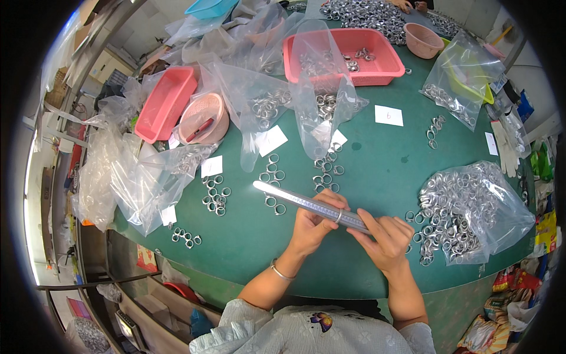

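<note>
A long tapered metal ring mandrel [289,196] with a graduated scale slants across the middle, its thin, bright tip toward the upper left. My right hand [386,239] is closed on its thick end. A silver ring [339,216] encircles the mandrel near that end. My left hand [315,227] pinches this ring, with fingers and thumb on both sides of the mandrel. Beyond the mandrel lie small groups of silver rings, among them one group [216,194] below a white paper slip [211,166]. Right of my right hand, a heap of rings [439,230] spills from a clear plastic bag [501,227].
Pink baskets [166,103] [377,79] and clear bags [100,177] crowd the green table's [377,153] left and far sides. A round basket [219,127] holds a red-handled item. Across the table, another person's hands [407,6] are beside a large ring pile [365,20].
</note>
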`<move>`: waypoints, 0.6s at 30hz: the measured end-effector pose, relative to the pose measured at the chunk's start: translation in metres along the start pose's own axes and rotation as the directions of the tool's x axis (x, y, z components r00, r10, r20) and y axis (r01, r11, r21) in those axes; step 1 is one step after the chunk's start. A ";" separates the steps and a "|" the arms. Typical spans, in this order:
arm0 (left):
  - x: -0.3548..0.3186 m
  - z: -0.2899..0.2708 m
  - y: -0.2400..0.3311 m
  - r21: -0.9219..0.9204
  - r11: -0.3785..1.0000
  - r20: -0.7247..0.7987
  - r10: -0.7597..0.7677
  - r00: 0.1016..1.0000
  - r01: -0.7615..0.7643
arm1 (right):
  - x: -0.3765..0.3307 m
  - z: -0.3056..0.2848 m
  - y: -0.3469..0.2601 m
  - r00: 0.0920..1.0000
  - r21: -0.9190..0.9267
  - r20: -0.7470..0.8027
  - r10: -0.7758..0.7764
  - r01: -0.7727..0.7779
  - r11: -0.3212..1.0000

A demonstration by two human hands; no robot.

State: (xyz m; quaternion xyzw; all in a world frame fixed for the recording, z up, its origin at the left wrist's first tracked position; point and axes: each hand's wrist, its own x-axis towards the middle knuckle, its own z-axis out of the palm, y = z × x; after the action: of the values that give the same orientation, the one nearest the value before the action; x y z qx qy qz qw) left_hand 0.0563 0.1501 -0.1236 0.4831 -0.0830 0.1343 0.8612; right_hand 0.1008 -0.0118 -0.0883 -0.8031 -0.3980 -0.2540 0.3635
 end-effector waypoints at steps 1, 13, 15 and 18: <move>0.000 -0.001 -0.001 -0.003 1.000 0.002 -0.002 1.000 0.002 | 0.000 0.000 0.000 1.000 -0.005 0.002 0.002 -0.002 1.000; -0.002 -0.004 -0.006 0.147 0.989 -0.070 0.013 0.997 -0.002 | -0.005 0.006 0.001 0.992 -0.017 0.043 0.119 -0.119 0.993; -0.007 -0.008 -0.014 0.067 0.998 -0.211 0.011 0.977 0.003 | -0.006 0.009 -0.001 0.992 -0.029 0.041 0.120 -0.119 0.992; 0.007 -0.044 0.014 -0.035 0.961 -0.430 0.232 0.873 -0.273 | -0.005 0.006 -0.002 0.992 -0.091 0.069 0.102 -0.095 0.991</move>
State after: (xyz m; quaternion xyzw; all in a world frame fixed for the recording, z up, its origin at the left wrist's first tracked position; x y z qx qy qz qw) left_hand 0.0594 0.1956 -0.1333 0.3865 0.0365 0.3427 0.8555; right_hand 0.0975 -0.0085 -0.0949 -0.8458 -0.3594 -0.2231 0.3250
